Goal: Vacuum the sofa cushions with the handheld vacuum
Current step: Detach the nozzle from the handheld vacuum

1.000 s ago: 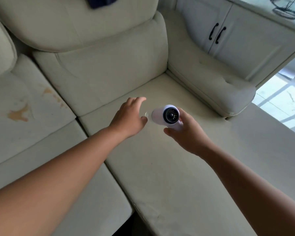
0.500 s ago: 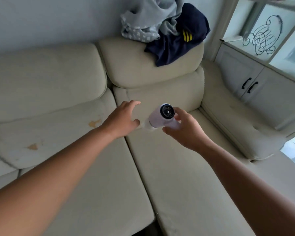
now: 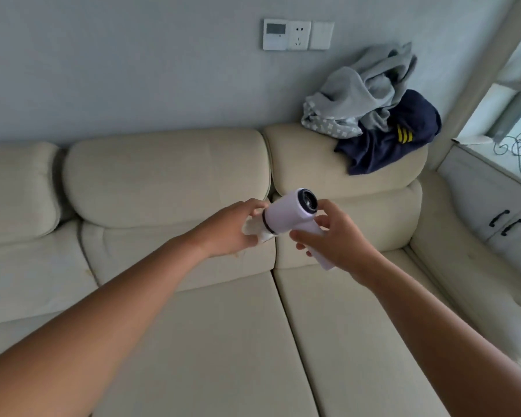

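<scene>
Just changed: our view had lifted from the seat cushions to the backrests and wall, and the vacuum (image 3: 295, 216) had risen with it.
Left hand (image 3: 233, 231): it had closed in from just beside the vacuum onto its front end, fingers wrapped around the pale nozzle piece there.
Right hand (image 3: 336, 240): our grip was curled closed around the handle, thumb and fingers on either side.
Vacuum place: held in the air between both hands, well above the sofa (image 3: 169, 176), touching no cushion.
Meaning: we judged this a fitting or adjusting of the nozzle, so no cushion was being cleaned at that moment.
Vacuum shape: a short white plastic barrel, smooth, with a dark round end cap facing us, a dark ring near the front, and an angled handle.
Sofa surface: cream, smooth and leather-like, with puffy rounded backrests and flat seat pads split by deep seams.
Clothes (image 3: 373, 115): soft crumpled grey and navy fabric heaped on one backrest, likely needing moving.
</scene>
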